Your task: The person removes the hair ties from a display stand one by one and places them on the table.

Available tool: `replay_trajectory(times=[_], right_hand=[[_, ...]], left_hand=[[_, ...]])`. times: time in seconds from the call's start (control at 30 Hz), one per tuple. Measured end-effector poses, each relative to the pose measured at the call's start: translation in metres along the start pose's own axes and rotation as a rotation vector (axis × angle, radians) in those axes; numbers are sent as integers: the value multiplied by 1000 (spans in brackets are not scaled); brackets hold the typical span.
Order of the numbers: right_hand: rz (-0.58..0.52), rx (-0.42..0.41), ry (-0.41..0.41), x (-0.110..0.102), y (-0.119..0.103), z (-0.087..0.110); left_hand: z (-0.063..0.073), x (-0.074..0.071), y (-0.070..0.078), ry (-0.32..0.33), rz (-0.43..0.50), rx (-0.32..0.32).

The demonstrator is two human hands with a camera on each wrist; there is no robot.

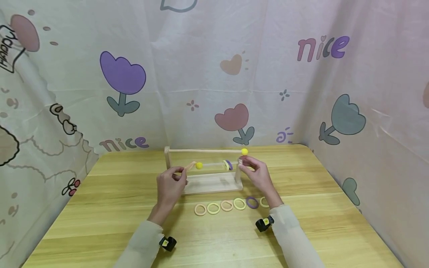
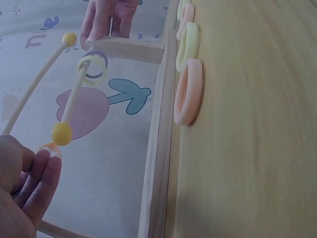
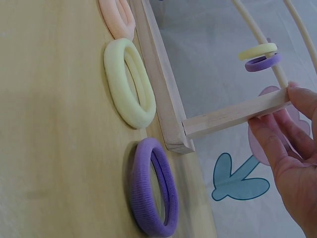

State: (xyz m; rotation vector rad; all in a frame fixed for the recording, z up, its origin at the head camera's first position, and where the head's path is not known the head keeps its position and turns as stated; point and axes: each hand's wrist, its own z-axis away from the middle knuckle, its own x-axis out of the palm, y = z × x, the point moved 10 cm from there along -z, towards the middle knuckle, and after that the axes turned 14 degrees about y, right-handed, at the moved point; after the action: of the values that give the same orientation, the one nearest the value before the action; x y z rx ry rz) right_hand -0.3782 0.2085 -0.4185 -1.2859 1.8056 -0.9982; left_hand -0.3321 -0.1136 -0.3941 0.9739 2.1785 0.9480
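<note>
While the left hand (image 1: pixel 171 184) pinches a peach ring (image 1: pixel 191 165) beside a yellow ball (image 1: pixel 199 166) near mid-picture, the right hand (image 1: pixel 257 173) grips the wooden stand (image 1: pixel 214 182) right of centre; 2 rings (image 1: pixel 226 165) circle its lower rod (image 1: pixel 212 165), 6 table rings (image 1: pixel 235 204) lie below.

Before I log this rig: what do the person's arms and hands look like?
Left hand and right hand: bare, no gloves. Pale cream long sleeves on both arms; small black camera with a yellow mark at each cuff.

"nice" lettering (image 1: pixel 323 48) | twice on backdrop cloth (image 1: pixel 197 41) | left-edge word (image 1: pixel 8 49) unclear
</note>
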Motion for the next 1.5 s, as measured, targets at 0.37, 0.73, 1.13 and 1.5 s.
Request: replay_trajectory(times=[0.37, 0.73, 1.13, 1.5], right_hand=[[5, -10, -1, 0, -1, 0], [-3, -7, -5, 1, 1, 0], [-20, -3, -15, 1, 0, 0], [-14, -19, -3, 0, 0, 0]], left_hand=[[1, -10, -2, -25, -27, 17], [3, -11, 1, -122, -38, 48], [7, -8, 8, -254, -123, 143], [12, -3, 6, -386, -179, 185]])
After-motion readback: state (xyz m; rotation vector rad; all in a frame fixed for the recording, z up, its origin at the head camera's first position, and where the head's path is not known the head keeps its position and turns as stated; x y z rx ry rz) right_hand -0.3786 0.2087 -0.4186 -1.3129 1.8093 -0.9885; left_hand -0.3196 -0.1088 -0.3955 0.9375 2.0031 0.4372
